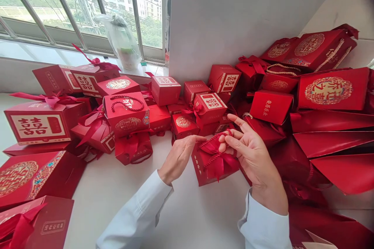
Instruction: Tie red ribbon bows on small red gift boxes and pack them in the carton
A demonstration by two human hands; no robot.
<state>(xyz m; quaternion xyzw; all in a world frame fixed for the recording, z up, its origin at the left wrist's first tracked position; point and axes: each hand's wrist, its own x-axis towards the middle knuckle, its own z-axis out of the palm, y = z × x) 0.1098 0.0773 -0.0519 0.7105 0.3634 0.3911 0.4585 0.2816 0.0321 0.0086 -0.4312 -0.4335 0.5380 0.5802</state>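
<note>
White shirt sleeves (134, 214) in front, and I've got the right hand (251, 155) pinching a red cord handle (216, 144) on a bowed gift box (204, 173) on the white ledge (187, 210); left hand (178, 157), fingers together, just beside it; other boxes (43, 124) already carry bows.

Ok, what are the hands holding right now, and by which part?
The right hand pinches the twisted cord handle of a red gift box in its fingers. The left hand is at the ribbon bow; whether it grips, I cannot tell.

A red gift box (201, 173) lies askew, with a ribbon bow (217, 165) and twisted cord handle (214, 142) on top.
</note>
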